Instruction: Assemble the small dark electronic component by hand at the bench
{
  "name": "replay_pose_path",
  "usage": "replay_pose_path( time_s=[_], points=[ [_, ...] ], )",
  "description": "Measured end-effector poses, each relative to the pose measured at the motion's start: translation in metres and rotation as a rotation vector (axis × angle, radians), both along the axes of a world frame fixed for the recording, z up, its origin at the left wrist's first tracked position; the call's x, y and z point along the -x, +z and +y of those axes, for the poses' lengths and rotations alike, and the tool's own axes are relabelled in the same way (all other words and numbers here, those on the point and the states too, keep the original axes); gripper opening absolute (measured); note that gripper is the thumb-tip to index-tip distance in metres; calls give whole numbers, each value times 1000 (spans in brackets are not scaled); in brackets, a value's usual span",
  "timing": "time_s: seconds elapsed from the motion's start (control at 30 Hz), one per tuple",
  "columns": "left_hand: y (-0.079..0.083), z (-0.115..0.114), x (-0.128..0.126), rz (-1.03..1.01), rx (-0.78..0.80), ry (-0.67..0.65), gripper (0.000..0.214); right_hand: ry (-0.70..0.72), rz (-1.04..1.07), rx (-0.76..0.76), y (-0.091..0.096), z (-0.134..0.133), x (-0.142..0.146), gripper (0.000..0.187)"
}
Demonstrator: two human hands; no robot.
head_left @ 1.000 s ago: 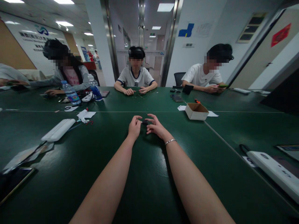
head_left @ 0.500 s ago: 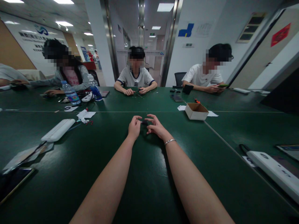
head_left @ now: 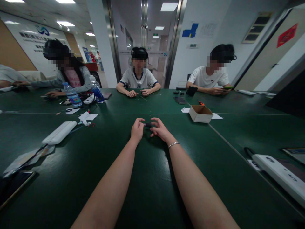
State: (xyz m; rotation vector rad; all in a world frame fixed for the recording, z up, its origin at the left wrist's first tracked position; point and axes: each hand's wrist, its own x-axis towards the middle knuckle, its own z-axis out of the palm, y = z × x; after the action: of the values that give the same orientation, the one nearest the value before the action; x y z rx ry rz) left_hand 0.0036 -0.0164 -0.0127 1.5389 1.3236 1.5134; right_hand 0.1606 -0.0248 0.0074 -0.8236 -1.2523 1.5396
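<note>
My left hand (head_left: 137, 131) is closed, its thumb and fingertips pinching the pale, thin left end of a small black piece with a silver tip (head_left: 148, 125). From the other side, my right hand (head_left: 160, 129) has its thumb and fingers curled around the dark end, with the other fingers bent and somewhat spread. The piece lies level between the hands, just above the green tabletop (head_left: 147, 178). It is too small for me to tell its kind. A silver bracelet (head_left: 173, 144) circles my right wrist.
An open cardboard box (head_left: 201, 114) stands to the right, beyond my hands. On the left lie a white power strip (head_left: 60, 132) and scraps of paper (head_left: 87, 117); another white power strip (head_left: 277, 175) is at right. Bottles (head_left: 72, 94) and three seated people are across the table.
My right fingers have shifted slightly, and more of the black piece shows between the hands. My left hand stays nearly in place.
</note>
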Motion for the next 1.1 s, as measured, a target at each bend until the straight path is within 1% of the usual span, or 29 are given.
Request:
replay_pose_path(
  time_s=[0.03, 0.07, 0.17, 0.2, 0.33, 0.47, 0.57, 0.6, 0.7, 0.73, 0.87, 0.97, 1.0, 1.1],
  points=[
    [0, 0, 0, 1, -4, 1, 21, -9, 5, -7, 0, 0, 0, 59],
    [0, 0, 0, 3, -7, 1, 21, -16, 9, -4, 0, 0, 0, 59],
    [1, -1, 0, 14, -3, -5, 21, -9, 10, 22, 0, 0, 1, 41],
    [1, -1, 0, 14, 0, -3, 21, -8, 13, 18, 0, 0, 1, 39],
    [0, -1, 0, -4, 2, -6, 21, -16, 38, 1, 0, 0, 0, 54],
    [0, -1, 0, -1, 2, -16, 20, 3, 10, 19, 0, 0, 0, 44],
    [0, -1, 0, 5, -6, -2, 20, -12, 29, -6, 0, 1, 0, 51],
    [0, -1, 0, 7, -5, 0, 20, -13, 35, -1, 0, 1, 0, 50],
    [0, -1, 0, 16, 2, -5, 21, -7, 13, 19, 0, 0, 0, 39],
    [0, -1, 0, 18, 2, -4, 21, -6, 5, 11, 0, 0, 0, 39],
    [1, -1, 0, 19, -2, -1, 21, -16, 18, -16, 1, -1, 1, 54],
    [1, -1, 0, 26, -2, -10, 21, -16, 15, 18, 2, -1, 1, 46],
    [1, -2, 0, 26, -1, -8, 21, -15, 13, 18, 2, -1, 1, 48],
    [1, -2, 1, 24, 6, -1, 21, -21, 23, 5, 2, 0, 1, 62]
  ],
)
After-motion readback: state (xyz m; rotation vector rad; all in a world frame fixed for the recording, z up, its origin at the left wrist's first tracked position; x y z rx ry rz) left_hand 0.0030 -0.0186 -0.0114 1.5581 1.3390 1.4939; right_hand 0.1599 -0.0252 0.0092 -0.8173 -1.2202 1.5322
